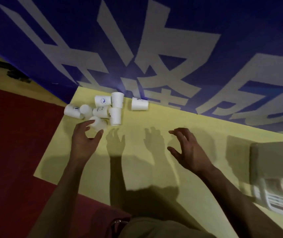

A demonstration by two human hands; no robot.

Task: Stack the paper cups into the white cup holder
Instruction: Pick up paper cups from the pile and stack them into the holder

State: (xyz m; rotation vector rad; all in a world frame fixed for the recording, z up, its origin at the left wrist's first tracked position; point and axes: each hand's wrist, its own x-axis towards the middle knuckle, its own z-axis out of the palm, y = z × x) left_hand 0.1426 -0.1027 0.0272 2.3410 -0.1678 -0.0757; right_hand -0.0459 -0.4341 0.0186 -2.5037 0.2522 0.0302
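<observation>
A cluster of smooth white tapered paper cups (103,109) lies tumbled on the matte yellow tabletop (154,169), near its far left corner. One more cup (140,104) lies on its side just apart to the right. The left hand (86,140) spreads wide, fingertips touching the nearest cup (98,123). The right hand (187,150) hovers spread, holding nothing. A blurred white ribbed plastic cup holder (278,177) sits at the right edge.
</observation>
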